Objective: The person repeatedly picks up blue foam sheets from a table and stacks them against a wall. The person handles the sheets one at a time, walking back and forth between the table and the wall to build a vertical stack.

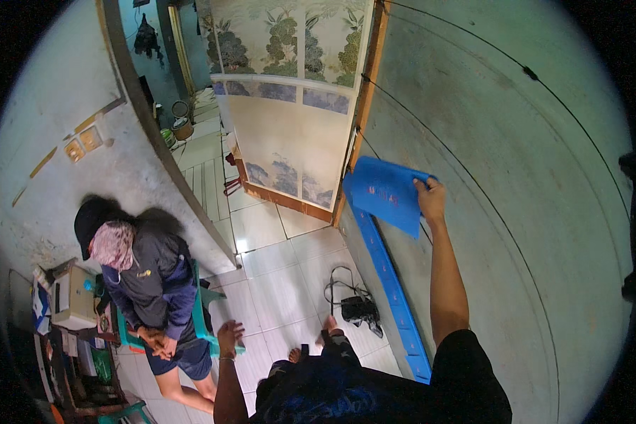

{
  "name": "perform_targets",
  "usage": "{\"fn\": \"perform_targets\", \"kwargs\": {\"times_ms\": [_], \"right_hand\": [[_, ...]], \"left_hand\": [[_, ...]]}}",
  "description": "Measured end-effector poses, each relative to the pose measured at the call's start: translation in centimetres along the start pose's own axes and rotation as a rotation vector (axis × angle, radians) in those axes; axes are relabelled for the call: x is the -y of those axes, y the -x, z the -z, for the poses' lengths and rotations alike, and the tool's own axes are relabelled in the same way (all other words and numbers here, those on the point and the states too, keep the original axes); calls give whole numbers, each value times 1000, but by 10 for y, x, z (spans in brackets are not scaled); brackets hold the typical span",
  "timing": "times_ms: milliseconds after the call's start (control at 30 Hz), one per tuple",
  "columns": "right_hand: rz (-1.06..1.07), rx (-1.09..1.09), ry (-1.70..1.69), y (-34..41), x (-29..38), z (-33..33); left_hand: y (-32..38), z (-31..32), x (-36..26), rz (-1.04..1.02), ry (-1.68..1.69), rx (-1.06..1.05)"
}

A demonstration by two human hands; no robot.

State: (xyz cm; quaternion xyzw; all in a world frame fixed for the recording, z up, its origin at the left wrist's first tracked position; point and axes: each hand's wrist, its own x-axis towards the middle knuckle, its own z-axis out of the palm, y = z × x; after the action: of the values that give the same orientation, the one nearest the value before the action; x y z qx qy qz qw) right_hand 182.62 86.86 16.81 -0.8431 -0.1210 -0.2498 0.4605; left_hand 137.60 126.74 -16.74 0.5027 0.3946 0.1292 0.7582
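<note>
My right hand (431, 197) is raised near the wall at the right, its fingers closed on the edge of a blue sheet (389, 193) that bears writing. That sheet hangs down to the left of the hand, with one edge close to the door frame. Below it a long blue strip with a row of small marks (389, 283) runs along the lower wall; whether it joins the sheet cannot be told. My left hand (229, 337) hangs low over the tiled floor with its fingers apart, holding nothing, close to a green plastic chair (205, 318).
A person in a dark jacket (153, 286) sits at the left, hands together, beside a wooden shelf (93, 395). A black bag (358, 308) with straps lies on the floor by the wall. A patterned door (291, 132) stands ahead. Cords (456, 153) run along the right wall.
</note>
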Motion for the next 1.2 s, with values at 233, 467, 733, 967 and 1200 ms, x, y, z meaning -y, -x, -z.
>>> {"fn": "perform_targets", "kwargs": {"times_ms": [233, 467, 733, 967, 1200], "right_hand": [[-209, -219, -124, -38, -94, -78], [-920, -365, -933, -8, -162, -169], [-827, -305, -1103, -24, -197, -222], [-946, -255, -501, -16, -216, -217], [-941, -322, -379, -55, -194, -226]], "left_hand": [[-81, -22, -1, -79, -180, 142], [-64, -25, 81, 391, -890, 190], [-125, -104, 16, 553, -502, 55], [-216, -164, -40, 672, -82, 52], [-310, -175, -15, 395, -559, 297]]}}
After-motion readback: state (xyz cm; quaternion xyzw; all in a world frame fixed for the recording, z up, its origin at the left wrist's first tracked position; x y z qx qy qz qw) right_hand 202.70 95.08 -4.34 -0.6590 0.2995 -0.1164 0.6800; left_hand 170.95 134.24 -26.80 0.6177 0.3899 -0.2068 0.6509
